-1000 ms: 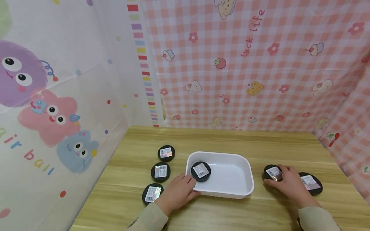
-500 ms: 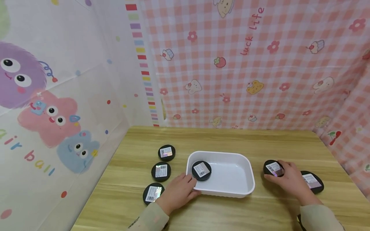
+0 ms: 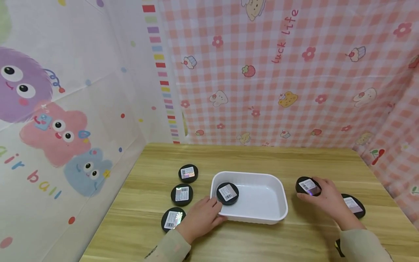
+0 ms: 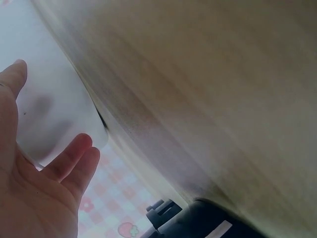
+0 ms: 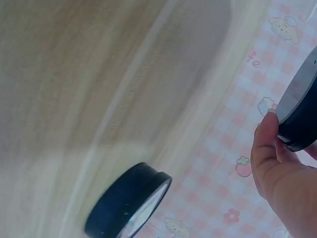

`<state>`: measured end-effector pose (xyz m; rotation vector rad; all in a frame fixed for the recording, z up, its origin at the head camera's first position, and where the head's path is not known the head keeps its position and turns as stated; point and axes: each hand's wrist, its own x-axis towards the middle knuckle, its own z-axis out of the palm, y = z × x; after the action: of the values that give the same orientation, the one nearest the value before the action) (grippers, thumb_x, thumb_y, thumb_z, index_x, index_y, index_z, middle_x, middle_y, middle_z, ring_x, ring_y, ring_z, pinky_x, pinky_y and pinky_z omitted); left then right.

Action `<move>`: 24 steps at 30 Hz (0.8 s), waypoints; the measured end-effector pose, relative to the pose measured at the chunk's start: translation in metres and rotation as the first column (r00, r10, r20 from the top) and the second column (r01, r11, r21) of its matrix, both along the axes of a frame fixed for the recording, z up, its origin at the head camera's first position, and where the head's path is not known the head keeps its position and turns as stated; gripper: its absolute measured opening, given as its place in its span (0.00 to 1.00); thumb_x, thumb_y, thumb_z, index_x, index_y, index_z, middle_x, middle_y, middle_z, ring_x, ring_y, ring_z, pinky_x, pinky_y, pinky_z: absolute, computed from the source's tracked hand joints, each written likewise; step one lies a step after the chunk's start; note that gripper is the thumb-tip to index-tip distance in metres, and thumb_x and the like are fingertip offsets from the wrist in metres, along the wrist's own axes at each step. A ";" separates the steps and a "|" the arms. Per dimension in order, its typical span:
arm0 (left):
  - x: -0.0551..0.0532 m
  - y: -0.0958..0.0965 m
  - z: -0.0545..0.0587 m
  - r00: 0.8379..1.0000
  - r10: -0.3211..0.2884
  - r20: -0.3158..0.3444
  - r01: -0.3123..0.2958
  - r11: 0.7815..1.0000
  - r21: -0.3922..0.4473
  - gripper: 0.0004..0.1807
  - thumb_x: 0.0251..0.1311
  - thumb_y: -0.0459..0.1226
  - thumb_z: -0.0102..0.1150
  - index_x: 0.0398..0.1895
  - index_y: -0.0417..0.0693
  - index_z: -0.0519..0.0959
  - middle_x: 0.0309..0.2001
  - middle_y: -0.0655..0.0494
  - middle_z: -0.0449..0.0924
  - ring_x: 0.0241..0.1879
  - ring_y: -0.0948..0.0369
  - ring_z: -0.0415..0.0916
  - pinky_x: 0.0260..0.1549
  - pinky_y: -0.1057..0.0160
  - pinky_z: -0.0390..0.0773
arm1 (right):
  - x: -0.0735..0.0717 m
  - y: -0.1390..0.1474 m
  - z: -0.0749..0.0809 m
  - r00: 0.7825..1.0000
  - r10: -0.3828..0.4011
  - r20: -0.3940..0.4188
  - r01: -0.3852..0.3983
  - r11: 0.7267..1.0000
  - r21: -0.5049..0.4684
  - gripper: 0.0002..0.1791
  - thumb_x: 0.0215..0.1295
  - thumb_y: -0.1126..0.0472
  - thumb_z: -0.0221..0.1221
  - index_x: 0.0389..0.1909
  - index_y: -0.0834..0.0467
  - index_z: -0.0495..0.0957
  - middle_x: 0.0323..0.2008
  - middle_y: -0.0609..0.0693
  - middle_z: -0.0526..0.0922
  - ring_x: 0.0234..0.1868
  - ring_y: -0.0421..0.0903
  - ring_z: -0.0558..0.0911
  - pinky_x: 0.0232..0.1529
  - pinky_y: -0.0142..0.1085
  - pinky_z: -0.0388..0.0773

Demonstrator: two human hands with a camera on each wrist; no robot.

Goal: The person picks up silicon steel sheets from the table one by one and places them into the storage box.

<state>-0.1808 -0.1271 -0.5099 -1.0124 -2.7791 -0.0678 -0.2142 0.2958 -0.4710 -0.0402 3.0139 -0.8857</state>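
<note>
My left hand (image 3: 202,217) grips the front left corner of a white rectangular plastic tray (image 3: 262,217); in the left wrist view, the thumb (image 4: 17,74) lies along its outer wall. Inside the tray, against its left side, lies a flat round black container (image 3: 227,193) with a white label on top. To the right, my right hand (image 3: 327,198) holds a similar black container (image 3: 308,186) between thumb and fingers, label up and slightly tilted. The right wrist view shows this held container (image 5: 302,116) raised off the wooden table (image 5: 99,74).
Left of the tray stand three more labelled black containers in a column: far (image 3: 188,173), middle (image 3: 182,194) and near (image 3: 172,219), the last partly behind my left wrist. Another black container (image 3: 354,206) sits beside my right wrist. Patterned cloth (image 3: 262,83) hangs behind the table.
My right hand has lifted its black container off the table and moved it slightly up and away from me. My left hand and the tray have stayed in place.
</note>
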 end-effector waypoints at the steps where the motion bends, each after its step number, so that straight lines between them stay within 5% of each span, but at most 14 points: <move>1: 0.000 0.000 0.000 1.000 0.000 0.001 0.000 1.000 -0.001 0.20 0.73 0.59 0.48 0.41 0.54 0.76 0.39 0.61 0.76 0.40 0.61 0.71 0.43 0.63 0.75 | 0.000 -0.001 0.001 1.000 0.002 -0.001 -0.002 1.000 0.000 0.55 0.56 0.37 0.69 0.69 0.73 0.61 0.62 0.80 0.62 0.60 0.76 0.67 0.57 0.69 0.66; 24: 0.000 -0.001 0.000 1.000 -0.012 -0.011 0.012 1.000 0.014 0.20 0.72 0.59 0.49 0.40 0.55 0.77 0.38 0.62 0.74 0.38 0.61 0.70 0.42 0.63 0.74 | 0.001 -0.019 0.021 1.000 0.029 -0.006 -0.029 0.999 0.033 0.59 0.54 0.34 0.69 0.73 0.71 0.58 0.63 0.78 0.62 0.60 0.74 0.67 0.54 0.69 0.69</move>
<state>-0.1807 -0.1277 -0.5104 -1.0223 -2.7587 -0.0835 -0.2127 0.2766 -0.4497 -0.0871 3.0249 -0.8347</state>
